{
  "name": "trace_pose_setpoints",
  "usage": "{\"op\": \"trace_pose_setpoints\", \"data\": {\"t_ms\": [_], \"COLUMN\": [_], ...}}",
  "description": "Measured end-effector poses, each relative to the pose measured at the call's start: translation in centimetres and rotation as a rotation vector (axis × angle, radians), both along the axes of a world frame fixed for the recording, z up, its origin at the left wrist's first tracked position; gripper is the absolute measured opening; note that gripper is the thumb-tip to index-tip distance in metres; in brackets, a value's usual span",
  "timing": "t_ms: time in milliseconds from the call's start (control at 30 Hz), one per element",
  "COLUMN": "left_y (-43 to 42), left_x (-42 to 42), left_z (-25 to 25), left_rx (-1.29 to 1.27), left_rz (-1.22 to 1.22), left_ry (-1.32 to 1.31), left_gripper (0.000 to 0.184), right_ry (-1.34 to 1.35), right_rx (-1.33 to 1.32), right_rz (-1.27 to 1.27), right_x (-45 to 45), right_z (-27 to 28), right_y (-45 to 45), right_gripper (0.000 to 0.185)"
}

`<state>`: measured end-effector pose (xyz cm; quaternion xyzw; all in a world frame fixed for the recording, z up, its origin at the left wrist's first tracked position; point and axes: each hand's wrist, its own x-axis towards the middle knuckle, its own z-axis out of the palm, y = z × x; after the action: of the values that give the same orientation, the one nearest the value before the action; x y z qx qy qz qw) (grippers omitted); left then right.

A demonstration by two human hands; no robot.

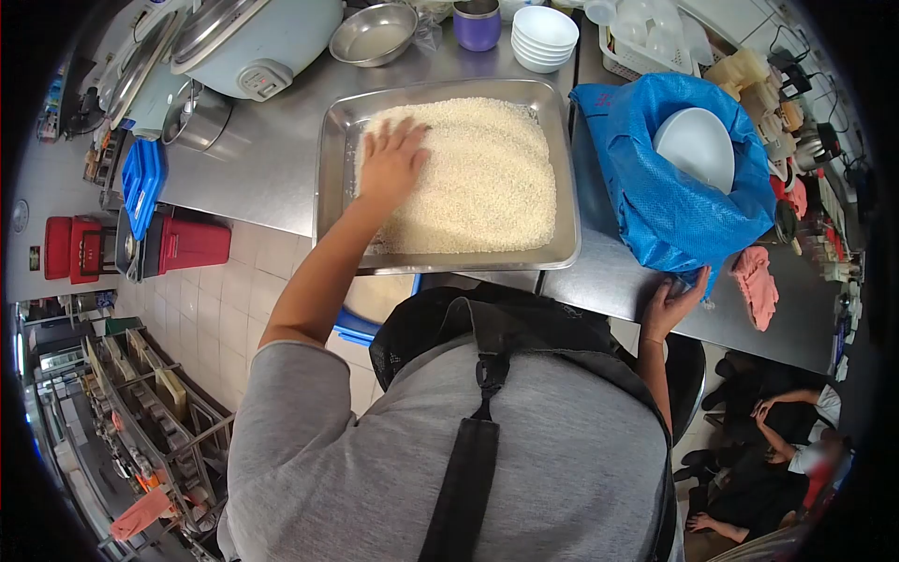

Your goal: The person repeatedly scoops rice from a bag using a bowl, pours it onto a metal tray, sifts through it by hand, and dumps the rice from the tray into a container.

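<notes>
Rice (487,187), one bed of loose pale grains, lies in one rectangular metal tray (468,263) on the metal surface (248,178), directly in front of the wearer. Hands: two, both in view. The left hand (393,159) rests palm down on the rice toward the tray's left side, fingers spread and apart, with no object in its hold. The right hand (674,302) touches the near lower edge of one blue woven sack (646,211), its fingers partly curled (whether it grips the material cannot be told). The sack stands just right of the tray, mouth open, with one white bowl (695,148) inside. Beyond the tray, counted left to right: one shallow metal bowl (373,39), one purple cup (478,30) and one stack of white bowls (543,39), at least four, the nested rims preventing an exact count. At the far left stand two lidded cookers (281,47), with one metal pot (201,122) near them. Behind the sack sits one white basket (629,64) holding several translucent containers. One pink cloth (755,288) lies to the right of the right hand, apart from it.
</notes>
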<state>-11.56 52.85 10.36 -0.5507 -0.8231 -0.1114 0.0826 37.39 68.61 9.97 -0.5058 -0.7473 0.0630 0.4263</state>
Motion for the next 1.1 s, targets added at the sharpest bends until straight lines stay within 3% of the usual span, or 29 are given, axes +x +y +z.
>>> {"op": "trace_pose_setpoints", "data": {"t_ms": [233, 467, 567, 700, 800, 1100], "left_y": [-1.9, 4.6, 4.3, 1.3, -1.7, -10.0], "left_x": [2.9, 9.1, 10.6, 9.9, 8.4, 3.7], "left_z": [-0.8, 0.6, 1.7, 3.4, 4.9, 6.3], "left_rx": [-0.047, -0.097, -0.140, -0.199, -0.282, -0.260], "left_rz": [0.255, 0.024, -0.204, -0.485, -0.530, -0.246], "left_ry": [-0.114, -0.179, -0.226, -0.316, -0.374, -0.387], "left_gripper": [0.068, 0.076, 0.075, 0.057, 0.050, 0.054], "right_ry": [-0.008, -0.026, -0.038, -0.032, -0.026, -0.027], "right_rx": [0.006, 0.032, 0.029, 0.026, 0.021, 0.011], "right_rz": [0.001, 0.008, 0.004, 0.012, 0.017, 0.006], "right_x": [-0.3, 0.0, 0.0, 0.2, 0.0, -0.1], "right_z": [0.2, -0.3, -0.2, -0.4, -0.2, -0.3], "right_y": [0.0, 0.1, 0.1, 0.2, 0.1, 0.1], "right_gripper": [0.068, 0.068, 0.068, 0.069, 0.069, 0.070]}}
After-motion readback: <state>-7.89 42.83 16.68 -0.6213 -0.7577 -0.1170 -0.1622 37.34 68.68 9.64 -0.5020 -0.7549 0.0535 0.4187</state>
